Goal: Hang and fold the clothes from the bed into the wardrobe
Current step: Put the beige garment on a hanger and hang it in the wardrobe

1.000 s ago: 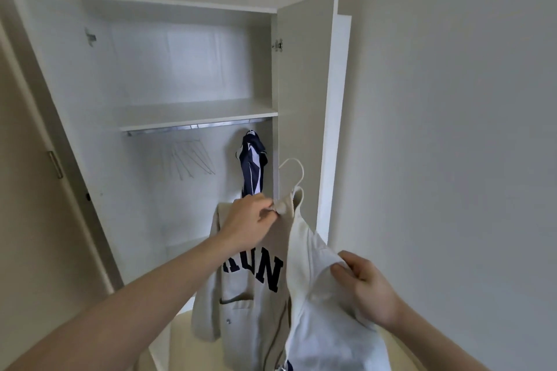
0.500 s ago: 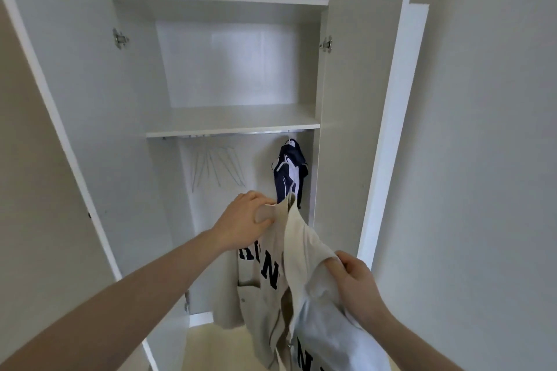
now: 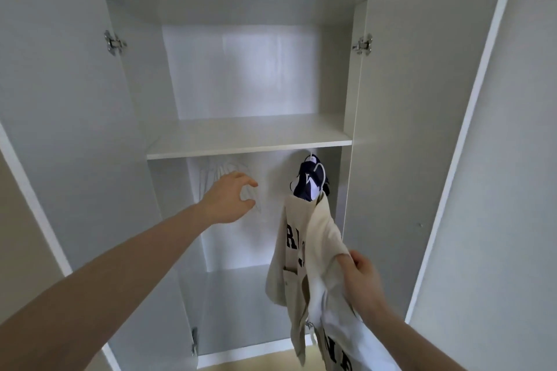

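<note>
A cream jersey [image 3: 304, 253] with dark letters hangs on a white hanger under the shelf at the right of the open white wardrobe [image 3: 250, 141]. Just behind it hangs a navy and white garment [image 3: 309, 185]. My right hand [image 3: 360, 275] grips the jersey's side low down. My left hand [image 3: 230, 197] is free in the air, fingers loosely curved, in front of several empty white hangers [image 3: 211, 178] at the left of the rail.
Both wardrobe doors stand wide open, the left door [image 3: 60, 99] and the right door [image 3: 422, 129]. A bare shelf [image 3: 247, 134] sits above the rail. A plain wall [image 3: 512, 190] is at the right. Pale floor shows below.
My left hand let go of the jersey's hanger top and moved left toward the empty hangers. The jersey now hangs from the rail. My view has turned to face the wardrobe.
</note>
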`<state>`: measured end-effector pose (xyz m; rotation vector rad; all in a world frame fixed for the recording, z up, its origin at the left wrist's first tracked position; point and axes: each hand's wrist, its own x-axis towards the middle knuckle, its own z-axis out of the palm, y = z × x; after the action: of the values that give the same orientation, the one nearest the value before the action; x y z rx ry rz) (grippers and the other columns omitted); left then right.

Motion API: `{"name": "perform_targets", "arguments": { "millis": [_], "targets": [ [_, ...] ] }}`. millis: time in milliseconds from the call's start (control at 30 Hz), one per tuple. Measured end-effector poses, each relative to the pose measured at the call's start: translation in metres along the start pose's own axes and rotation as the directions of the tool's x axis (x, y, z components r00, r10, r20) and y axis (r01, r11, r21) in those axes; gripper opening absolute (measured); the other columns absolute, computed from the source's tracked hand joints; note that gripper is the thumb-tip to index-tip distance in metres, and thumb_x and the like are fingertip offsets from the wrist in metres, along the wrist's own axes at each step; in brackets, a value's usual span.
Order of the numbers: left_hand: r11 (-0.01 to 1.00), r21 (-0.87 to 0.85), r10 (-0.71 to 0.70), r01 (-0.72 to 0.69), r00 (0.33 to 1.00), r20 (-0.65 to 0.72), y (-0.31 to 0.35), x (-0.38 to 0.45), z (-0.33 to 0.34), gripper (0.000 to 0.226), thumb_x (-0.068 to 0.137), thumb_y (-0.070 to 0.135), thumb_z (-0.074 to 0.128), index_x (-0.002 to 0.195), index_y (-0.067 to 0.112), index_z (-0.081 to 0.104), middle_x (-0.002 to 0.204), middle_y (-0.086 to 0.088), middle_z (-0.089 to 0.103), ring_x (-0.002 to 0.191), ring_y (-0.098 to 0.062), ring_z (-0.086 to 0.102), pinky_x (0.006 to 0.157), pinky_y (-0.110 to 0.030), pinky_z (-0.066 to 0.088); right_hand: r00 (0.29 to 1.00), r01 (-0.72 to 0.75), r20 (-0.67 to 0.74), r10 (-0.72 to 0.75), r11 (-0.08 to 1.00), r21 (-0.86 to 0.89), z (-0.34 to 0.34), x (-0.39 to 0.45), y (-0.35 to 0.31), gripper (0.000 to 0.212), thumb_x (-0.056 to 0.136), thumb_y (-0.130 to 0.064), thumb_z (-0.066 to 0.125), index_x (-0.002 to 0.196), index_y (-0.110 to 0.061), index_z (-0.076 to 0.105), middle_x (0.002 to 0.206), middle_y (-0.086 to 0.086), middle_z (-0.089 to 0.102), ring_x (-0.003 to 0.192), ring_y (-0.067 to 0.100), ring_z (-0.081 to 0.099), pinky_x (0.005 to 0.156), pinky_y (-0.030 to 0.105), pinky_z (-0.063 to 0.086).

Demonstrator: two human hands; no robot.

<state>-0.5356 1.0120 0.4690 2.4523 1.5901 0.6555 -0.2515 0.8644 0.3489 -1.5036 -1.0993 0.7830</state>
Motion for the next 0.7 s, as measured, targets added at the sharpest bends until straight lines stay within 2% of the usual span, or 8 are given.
{"name": "perform_targets", "arguments": {
  "millis": [100,233,367,500,700],
  "targets": [
    [0.999,0.033,-0.025,0.025,1.000,-0.007,-0.030,0.046,-0.012,0.048,0.085,0.027,0.076,0.131,0.021,0.065,0.142,-0.007,0.055,0.135,-0.026,0.049,0.114,-0.034,0.035,0.999,-0.025,-0.025,0.024,0.999,-0.020,0.032,0.033,0.002,0.034,0.098,-0.027,0.055,0.070,-0.009,0.048,0.062,-0.002,0.037,0.059,0.015,0.039,0.059,0.036,0.033],
    [0.998,0.032,-0.052,0.052,0.999,-0.015,-0.068,0.100,-0.026,0.059,0.074,0.046,0.066,0.129,0.024,0.065,0.135,-0.008,0.055,0.126,-0.030,0.054,0.110,-0.040,0.042,0.995,-0.080,-0.065,0.081,0.997,0.013,0.080,0.071,0.006,0.036,0.098,-0.027,0.054,0.078,0.003,0.051,0.064,0.002,0.043,0.061,0.017,0.045,0.060,0.038,0.040],
    [0.995,0.080,-0.058,0.058,0.998,-0.001,-0.092,0.138,-0.036,0.049,0.087,0.033,0.072,0.135,0.026,0.059,0.143,-0.005,0.048,0.131,-0.029,0.048,0.111,-0.038,0.039,0.986,-0.121,-0.114,0.125,0.992,0.046,0.122,0.097,0.006,0.030,0.097,-0.022,0.052,0.072,-0.006,0.046,0.064,0.004,0.039,0.060,0.018,0.041,0.059,0.036,0.037],
    [0.990,0.125,-0.062,0.058,0.998,0.031,-0.107,0.169,-0.035,0.053,0.089,0.034,0.070,0.139,0.026,0.055,0.148,-0.004,0.044,0.134,-0.029,0.045,0.110,-0.039,0.038,0.978,-0.174,-0.115,0.175,0.985,0.018,0.153,0.127,0.011,0.029,0.094,-0.029,0.049,0.076,-0.006,0.051,0.062,0.001,0.047,0.058,0.018,0.047,0.056,0.035,0.041],
    [0.984,0.169,-0.072,0.061,0.996,0.060,-0.119,0.212,-0.025,0.060,0.090,0.039,0.071,0.144,0.028,0.049,0.154,-0.002,0.038,0.138,-0.029,0.041,0.112,-0.040,0.035,0.971,-0.203,-0.130,0.199,0.979,-0.018,0.181,0.182,0.018,0.031,0.100,-0.022,0.044,0.070,-0.013,0.042,0.062,0.002,0.041,0.058,0.018,0.040,0.057,0.031,0.035]
  ]
}}
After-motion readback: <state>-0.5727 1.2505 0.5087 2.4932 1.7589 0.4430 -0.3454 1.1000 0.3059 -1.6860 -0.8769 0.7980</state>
